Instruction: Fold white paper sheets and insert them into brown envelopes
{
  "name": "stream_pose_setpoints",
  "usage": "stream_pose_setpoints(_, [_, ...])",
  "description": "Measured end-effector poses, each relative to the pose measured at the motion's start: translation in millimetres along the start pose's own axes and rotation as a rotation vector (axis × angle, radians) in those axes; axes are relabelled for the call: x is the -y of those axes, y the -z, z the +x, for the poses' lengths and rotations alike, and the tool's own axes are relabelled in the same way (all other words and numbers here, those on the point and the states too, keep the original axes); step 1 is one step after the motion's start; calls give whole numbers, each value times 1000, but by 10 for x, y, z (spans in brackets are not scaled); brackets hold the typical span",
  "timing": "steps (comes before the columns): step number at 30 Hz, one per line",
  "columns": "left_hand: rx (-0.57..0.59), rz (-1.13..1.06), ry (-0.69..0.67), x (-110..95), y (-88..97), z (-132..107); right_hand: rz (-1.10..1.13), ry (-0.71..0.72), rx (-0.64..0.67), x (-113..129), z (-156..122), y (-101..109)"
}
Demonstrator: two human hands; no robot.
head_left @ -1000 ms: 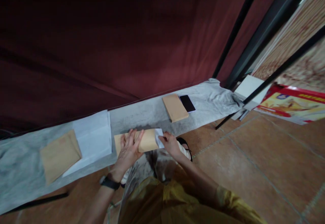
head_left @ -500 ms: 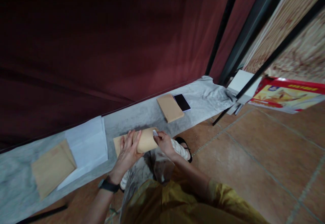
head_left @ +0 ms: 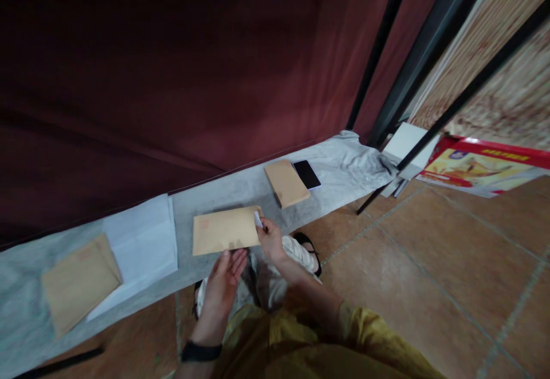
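A tan paper envelope (head_left: 226, 230) with small red print at its left end is held level over the near edge of the bench. White paper (head_left: 258, 219) sticks out at its right end. My right hand (head_left: 272, 240) pinches the envelope and the paper there. Just under the envelope's lower edge is my left hand (head_left: 226, 279), palm turned up and fingers apart; whether its fingertips touch the envelope I cannot tell. A stack of tan envelopes (head_left: 286, 183) lies beyond my right hand, beside a dark-screened phone (head_left: 306, 174).
On the left of the cloth-covered bench (head_left: 189, 270), more tan envelopes (head_left: 81, 284) overlap white paper sheets (head_left: 141, 241). A dark red curtain (head_left: 172, 81) hangs behind. To the right are black metal poles (head_left: 380, 47), a white box (head_left: 410, 141) and a red-and-yellow carton (head_left: 481, 164).
My left hand has come off the envelope's top and moved below it, palm up. The envelope, bent before, is now flat with its red print showing. My right hand keeps its grip.
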State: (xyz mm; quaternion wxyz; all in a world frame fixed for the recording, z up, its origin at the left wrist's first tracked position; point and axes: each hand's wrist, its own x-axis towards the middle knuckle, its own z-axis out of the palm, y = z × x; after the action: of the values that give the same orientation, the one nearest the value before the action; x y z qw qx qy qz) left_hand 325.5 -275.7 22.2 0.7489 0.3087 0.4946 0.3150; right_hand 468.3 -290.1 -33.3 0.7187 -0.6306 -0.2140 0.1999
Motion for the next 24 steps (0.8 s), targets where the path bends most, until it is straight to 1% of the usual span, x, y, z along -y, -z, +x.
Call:
stream_pose_setpoints(1, [5,-66,55,-24,-89,-3,9,-2,-2,4,-30,-15])
stream_pose_setpoints(3, [1,-163,108,-55,-247,1,23,-19,-6,25,-91,-25])
stream_pose_setpoints(6, [1,-243,90,-36,-372,13,23,-23,25,90,-164,25])
stream_pose_setpoints(9, [12,-251,60,-1,-361,26,-4,25,72,181,-195,128])
stream_pose_setpoints(11, [11,-231,70,-8,-316,38,-12,47,90,238,-197,189])
stream_pose_setpoints(13, [-8,-206,92,-37,-270,55,-2,40,108,275,-189,223])
stream_pose_setpoints(15, [-26,-181,117,-72,-236,75,19,-5,142,287,-177,227])
stream_pose_setpoints(17, [-33,-157,137,-94,-215,92,73,-95,182,278,-164,210])
stream_pose_setpoints(20, [-31,-126,139,-92,-205,101,159,-207,196,245,-151,175])
stream_pose_setpoints(22, [-24,-100,136,-79,-211,94,166,-217,175,227,-148,162])
stream_pose_setpoints(24, [-17,-89,139,-71,-219,80,145,-195,143,216,-150,157])
